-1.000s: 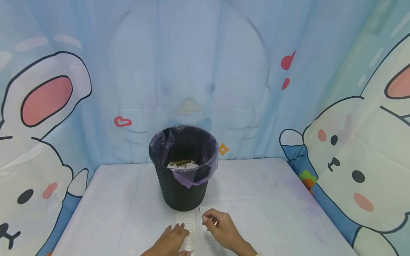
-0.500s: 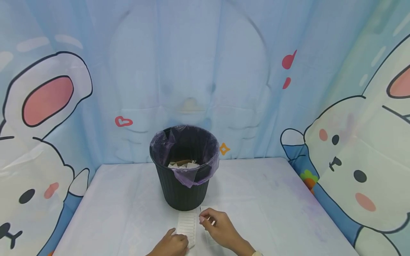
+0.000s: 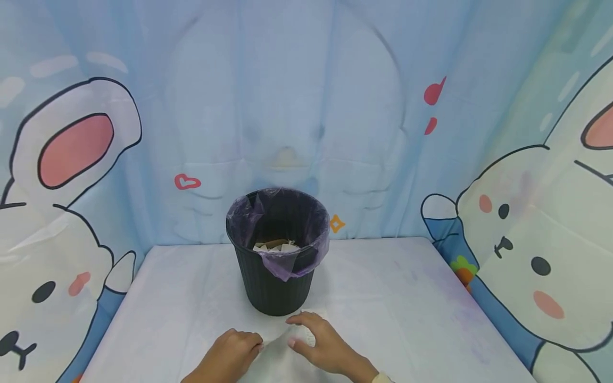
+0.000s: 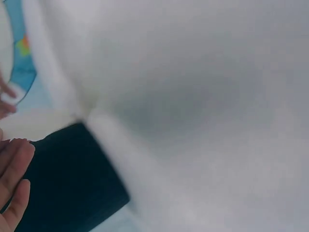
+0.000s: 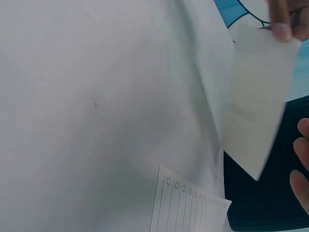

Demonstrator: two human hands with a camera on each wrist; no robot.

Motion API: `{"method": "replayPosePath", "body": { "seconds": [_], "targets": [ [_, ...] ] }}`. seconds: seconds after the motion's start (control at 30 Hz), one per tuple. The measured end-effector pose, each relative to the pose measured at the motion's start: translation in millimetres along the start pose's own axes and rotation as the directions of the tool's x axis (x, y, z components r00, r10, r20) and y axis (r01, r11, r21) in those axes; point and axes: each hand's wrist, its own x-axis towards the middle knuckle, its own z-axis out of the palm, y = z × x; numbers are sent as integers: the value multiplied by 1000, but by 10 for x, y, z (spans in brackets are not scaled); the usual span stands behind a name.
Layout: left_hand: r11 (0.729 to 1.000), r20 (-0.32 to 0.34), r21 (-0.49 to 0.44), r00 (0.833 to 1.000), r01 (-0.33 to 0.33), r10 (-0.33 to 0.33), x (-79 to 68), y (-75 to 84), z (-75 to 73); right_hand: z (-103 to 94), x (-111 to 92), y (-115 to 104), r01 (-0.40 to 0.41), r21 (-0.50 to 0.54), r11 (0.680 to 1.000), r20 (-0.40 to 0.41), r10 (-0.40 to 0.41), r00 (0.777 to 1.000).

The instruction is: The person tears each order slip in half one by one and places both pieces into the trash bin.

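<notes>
Pale blue fabric printed with cartoon figures (image 3: 287,106) hangs behind and beside a table covered in white cloth (image 3: 397,319). Near the front of the table, a narrow white paper strip (image 5: 256,96) is raised at a slant, its plain face toward the right wrist camera. One end is pinched between the thumb and fingers of the left hand (image 3: 227,354); the other end slopes toward the right hand, and whether it touches the cloth cannot be told. The right hand (image 3: 325,346) is held with fingers parted from the thumb in a loose curve, gripping nothing visible. Beneath it lies a second white paper sheet ruled with dark lines and a row of small boxes (image 5: 188,208), partly hidden in the head view. Pale yellow trim (image 3: 382,379) shows at the right wrist.

Just beyond the hands stands an upright black ribbed plastic bin (image 3: 275,292), lined with a translucent purple bag (image 3: 287,263) folded over its rim. Inside are crumpled white scraps (image 3: 292,247) and a brown piece (image 3: 270,243). Farther out, a large white rabbit with a pink inner ear (image 3: 67,255) is printed on the left, another white rabbit (image 3: 565,223) on the right. Between them are a red heart outline (image 3: 187,182) and an orange four-pointed star (image 3: 337,223).
</notes>
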Motion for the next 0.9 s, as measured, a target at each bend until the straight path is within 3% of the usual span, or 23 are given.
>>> {"method": "replayPosePath", "body": {
  "seconds": [0.13, 0.27, 0.4, 0.5, 0.63, 0.77, 0.9],
  "targets": [
    [1000, -94, -19, 996, -6, 4, -18, -3, -238, 18, 34, -29, 44, -50, 998, 9, -44, 999],
    [997, -95, -76, 995, 22, -29, -34, 22, -435, 27, 79, -63, 77, -48, 996, 11, -76, 997],
    [989, -84, -114, 991, 95, -105, -63, 62, -572, 27, 113, -99, 109, 13, 994, 16, -109, 994],
    [977, -91, -147, 981, 157, -172, -82, 66, -632, 26, 133, -124, 99, 54, 994, 15, -100, 995],
    [970, -140, -188, 974, 151, -179, -103, 23, -668, 30, 152, -145, 102, 81, 991, -21, -101, 995],
    [968, -164, -226, 975, 113, -152, -128, -32, -688, 50, 170, -141, 212, 81, 974, -98, -204, 974],
    [951, -109, -275, 978, 141, -177, -141, -63, -711, 61, 197, -138, 299, 48, 953, -150, -289, 945]
  ]
}}
